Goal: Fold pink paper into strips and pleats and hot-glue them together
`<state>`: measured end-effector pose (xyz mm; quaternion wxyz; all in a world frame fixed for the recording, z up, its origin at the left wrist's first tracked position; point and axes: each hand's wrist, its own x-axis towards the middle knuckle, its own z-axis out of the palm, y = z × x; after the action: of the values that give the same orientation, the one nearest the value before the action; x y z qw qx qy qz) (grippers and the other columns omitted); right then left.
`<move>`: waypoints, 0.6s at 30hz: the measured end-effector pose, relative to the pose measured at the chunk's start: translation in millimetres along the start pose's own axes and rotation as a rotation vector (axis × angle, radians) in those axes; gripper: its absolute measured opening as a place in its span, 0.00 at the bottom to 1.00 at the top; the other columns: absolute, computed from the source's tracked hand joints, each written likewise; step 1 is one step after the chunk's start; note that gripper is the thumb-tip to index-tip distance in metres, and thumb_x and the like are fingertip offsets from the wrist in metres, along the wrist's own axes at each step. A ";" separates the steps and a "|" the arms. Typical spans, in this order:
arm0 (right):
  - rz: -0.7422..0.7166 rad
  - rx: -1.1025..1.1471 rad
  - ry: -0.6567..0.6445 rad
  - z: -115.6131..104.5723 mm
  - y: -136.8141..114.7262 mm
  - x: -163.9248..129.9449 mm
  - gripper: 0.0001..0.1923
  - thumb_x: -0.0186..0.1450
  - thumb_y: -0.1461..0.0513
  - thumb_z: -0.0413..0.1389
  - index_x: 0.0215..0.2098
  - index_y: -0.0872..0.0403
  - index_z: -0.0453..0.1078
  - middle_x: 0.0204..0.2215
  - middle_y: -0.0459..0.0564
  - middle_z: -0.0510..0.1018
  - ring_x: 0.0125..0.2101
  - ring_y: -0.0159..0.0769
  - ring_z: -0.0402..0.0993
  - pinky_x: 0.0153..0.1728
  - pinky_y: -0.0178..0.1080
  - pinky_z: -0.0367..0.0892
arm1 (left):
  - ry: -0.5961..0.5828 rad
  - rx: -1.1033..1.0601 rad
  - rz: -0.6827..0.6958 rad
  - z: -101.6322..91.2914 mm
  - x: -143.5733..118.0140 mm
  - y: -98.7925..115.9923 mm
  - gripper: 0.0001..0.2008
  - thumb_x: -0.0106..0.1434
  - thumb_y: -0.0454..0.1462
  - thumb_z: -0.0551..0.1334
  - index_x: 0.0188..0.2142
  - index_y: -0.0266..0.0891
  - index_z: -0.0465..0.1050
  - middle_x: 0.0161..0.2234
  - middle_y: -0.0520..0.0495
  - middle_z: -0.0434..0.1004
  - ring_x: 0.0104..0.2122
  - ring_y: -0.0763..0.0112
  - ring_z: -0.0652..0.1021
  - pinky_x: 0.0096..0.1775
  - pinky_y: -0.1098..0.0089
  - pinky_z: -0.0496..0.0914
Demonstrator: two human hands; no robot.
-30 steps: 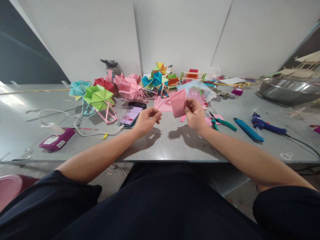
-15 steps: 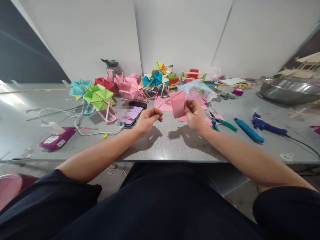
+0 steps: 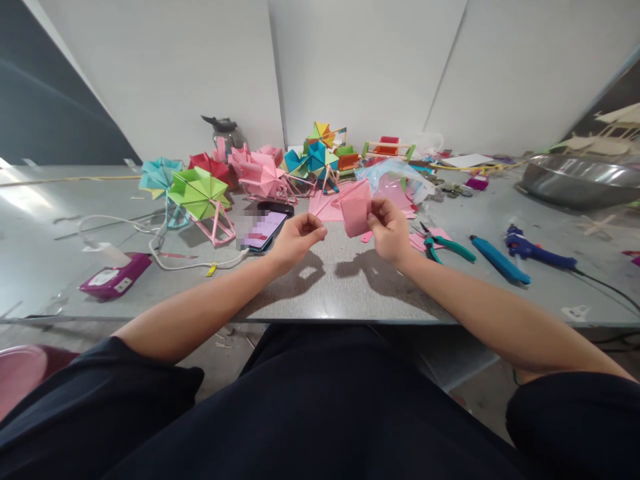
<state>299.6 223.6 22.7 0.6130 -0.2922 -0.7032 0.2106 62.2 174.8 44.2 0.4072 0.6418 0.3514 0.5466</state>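
While I watch from the head view, the right hand (image 3: 390,230) grasps a folded pink paper piece (image 3: 356,208) between thumb and fingers, held upright just above the desk (image 3: 330,293) near its middle. My left hand (image 3: 296,238) hangs just left of the paper, apart from it, its fingers curled in with thumb and fingertips pinched together; I cannot tell whether anything lies between them. Just beyond that hand a phone (image 3: 265,230) lies flat with its screen lit, a white cable (image 3: 165,257) running from it toward the left. Farther left stands a green paper pinwheel (image 3: 199,193) on a pink stick frame, with a pink pinwheel (image 3: 260,175) and a teal one (image 3: 159,175) near it. Flat pink sheets (image 3: 325,208) lie behind the held paper. Right of the right hand rest green-handled pliers (image 3: 445,247), then a teal tool (image 3: 500,259), then a blue glue gun (image 3: 533,250). At far right sits a metal bowl (image 3: 580,180). Near the left desk edge lies a purple packet (image 3: 114,280).
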 end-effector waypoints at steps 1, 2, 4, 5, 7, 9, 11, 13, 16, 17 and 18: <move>-0.002 0.004 -0.001 0.1 -0.5 0.0 0.08 0.74 0.57 0.55 0.49 0.48 0.72 0.44 0.52 0.84 0.43 0.42 0.81 0.47 0.48 0.79 | 0.000 -0.001 -0.006 0.6 0.5 -0.7 0.13 0.59 0.37 0.76 0.32 0.39 0.73 0.28 0.53 0.76 0.31 0.74 0.76 0.38 0.69 0.71; -0.004 0.010 -0.002 0.2 -0.8 0.0 0.08 0.74 0.57 0.56 0.49 0.48 0.72 0.44 0.52 0.84 0.43 0.42 0.81 0.47 0.48 0.80 | 0.000 -0.002 -0.009 1.3 0.7 -1.0 0.12 0.59 0.35 0.76 0.33 0.39 0.73 0.29 0.53 0.76 0.30 0.75 0.76 0.38 0.70 0.71; -0.009 0.020 0.001 0.6 -0.8 0.1 0.08 0.74 0.57 0.56 0.49 0.48 0.72 0.45 0.52 0.84 0.43 0.42 0.82 0.47 0.49 0.80 | -0.003 -0.006 -0.016 2.5 0.5 -0.3 0.10 0.59 0.32 0.74 0.33 0.38 0.74 0.29 0.54 0.76 0.29 0.75 0.77 0.37 0.70 0.72; -0.009 0.022 0.004 0.8 -0.5 0.2 0.08 0.74 0.57 0.56 0.49 0.47 0.73 0.45 0.52 0.84 0.43 0.42 0.82 0.47 0.49 0.80 | -0.006 -0.009 -0.020 3.0 0.1 0.6 0.10 0.59 0.30 0.73 0.33 0.38 0.74 0.29 0.54 0.76 0.29 0.76 0.77 0.37 0.70 0.72; -0.005 0.018 0.011 1.2 0.5 0.0 0.08 0.73 0.58 0.56 0.49 0.48 0.73 0.44 0.51 0.84 0.42 0.42 0.81 0.47 0.49 0.80 | -0.024 -0.010 -0.029 3.7 -1.3 2.9 0.09 0.58 0.29 0.72 0.33 0.38 0.74 0.28 0.53 0.76 0.29 0.76 0.77 0.37 0.71 0.72; -0.003 0.015 0.014 1.5 1.7 -0.4 0.08 0.73 0.58 0.56 0.49 0.48 0.73 0.43 0.51 0.84 0.41 0.42 0.81 0.47 0.49 0.80 | -0.054 0.000 -0.038 4.0 -3.0 5.1 0.08 0.56 0.28 0.70 0.32 0.38 0.74 0.28 0.53 0.76 0.29 0.76 0.77 0.36 0.72 0.71; -0.008 0.022 0.012 1.6 2.2 -0.8 0.08 0.73 0.58 0.56 0.48 0.48 0.73 0.43 0.51 0.84 0.41 0.42 0.81 0.48 0.49 0.79 | -0.088 0.013 -0.049 4.4 -4.7 6.6 0.08 0.55 0.27 0.69 0.31 0.38 0.74 0.28 0.53 0.76 0.28 0.77 0.76 0.34 0.72 0.69; -0.006 0.026 0.002 1.5 2.0 -1.1 0.07 0.74 0.57 0.56 0.48 0.48 0.73 0.42 0.51 0.83 0.41 0.42 0.81 0.48 0.49 0.79 | -0.111 0.019 -0.062 5.1 -6.2 7.5 0.08 0.54 0.27 0.69 0.31 0.38 0.73 0.27 0.54 0.75 0.27 0.78 0.74 0.32 0.73 0.67; 0.008 0.013 -0.005 1.2 0.3 -1.0 0.09 0.74 0.55 0.57 0.49 0.48 0.72 0.42 0.51 0.82 0.41 0.41 0.79 0.47 0.48 0.78 | -0.145 0.043 -0.091 6.2 -7.1 7.9 0.08 0.54 0.27 0.68 0.30 0.38 0.72 0.26 0.55 0.74 0.26 0.78 0.73 0.32 0.74 0.66; 0.009 0.012 -0.004 1.2 -0.3 -1.0 0.09 0.74 0.55 0.57 0.48 0.48 0.72 0.42 0.51 0.82 0.41 0.41 0.79 0.47 0.48 0.78 | -0.158 0.056 -0.105 6.2 -7.0 7.8 0.08 0.54 0.27 0.68 0.30 0.38 0.72 0.26 0.55 0.74 0.27 0.78 0.74 0.33 0.74 0.67; 0.007 0.015 -0.001 1.3 -1.0 -0.9 0.09 0.73 0.54 0.57 0.48 0.49 0.72 0.41 0.51 0.81 0.41 0.41 0.78 0.46 0.48 0.78 | -0.173 0.072 -0.120 6.1 -6.6 7.3 0.08 0.55 0.27 0.68 0.30 0.38 0.72 0.26 0.55 0.74 0.27 0.77 0.74 0.33 0.73 0.67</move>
<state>298.2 222.3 22.5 0.6140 -0.2898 -0.7010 0.2180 67.2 165.0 47.7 0.4449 0.6786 0.3722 0.4506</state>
